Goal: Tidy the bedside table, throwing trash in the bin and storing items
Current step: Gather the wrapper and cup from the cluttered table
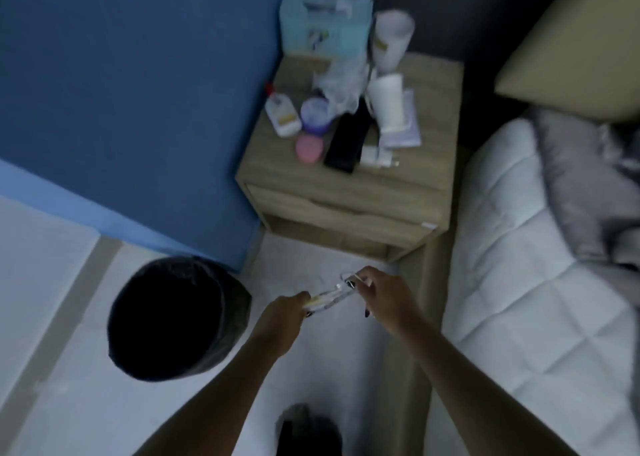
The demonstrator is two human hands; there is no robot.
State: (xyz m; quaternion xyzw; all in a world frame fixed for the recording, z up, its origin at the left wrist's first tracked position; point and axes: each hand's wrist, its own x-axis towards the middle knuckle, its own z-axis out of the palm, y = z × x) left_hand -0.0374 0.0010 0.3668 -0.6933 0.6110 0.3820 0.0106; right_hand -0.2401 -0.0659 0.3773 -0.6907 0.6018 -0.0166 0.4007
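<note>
Dim blue walls and a pale floor frame a wooden table (349,181) wedged between the wall and a bed (540,282). Both hands meet low over the floor, in front of the table's drawer, sharing one thing — a thin clear wrapper (329,299) with a yellowish strip in it, too blurred to name further. Left hand (284,317) pinches its near end with curled fingers; right hand (377,299) closes thumb and fingertips on the far end, where a clear loop sticks up. The wrapper is stretched between them, right of the bin (176,317), which stands on the floor by the wall, dark and lined with a bag.

On the table, things crowd the back and middle. A black case (346,140) lies near the front edge, with a pink lid (309,147) just left of it and small white bits to its right. Behind the lid sit a purple jar (314,115) and a white bottle (282,114) with a red cap, toward the left edge. A crumpled clear bag (341,81) sits mid-table — beside it a white tube (388,103) rests on a pale packet (407,126) near the right edge. At the back, a light-blue pack (323,25) leans on the wall in the left corner and a white cup (391,39) stands right of it.

A grey blanket (581,185) lies on the white quilt.
</note>
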